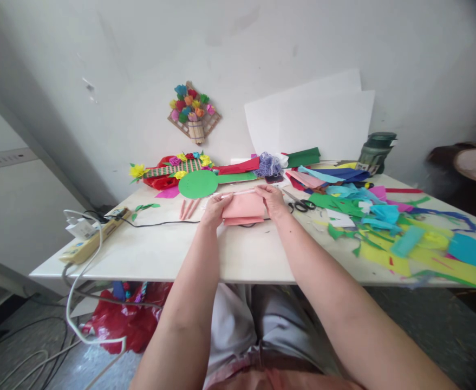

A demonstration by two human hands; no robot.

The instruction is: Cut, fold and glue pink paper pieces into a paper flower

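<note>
A sheet of pink crepe paper [243, 207] hangs between my two hands above the white table, its top edge gathered round a thin pale stick or roll. My left hand [217, 208] pinches the left end of that edge. At the right end, the fingers of my right hand [272, 199] are closed on the same edge. Several short pink rolls [189, 208] lie to the left of my left hand. Black-handled scissors [301, 205] rest just right of my right hand. Behind the paper lies a green paper disc [198, 184].
Colourful paper scraps [384, 216] cover the table's right side. A dark green bottle [378, 151] stands at the back right. On the left, a power strip [95, 238] carries plugs, and a black cable [160, 223] crosses the table. Purple yarn [269, 164] sits at the back.
</note>
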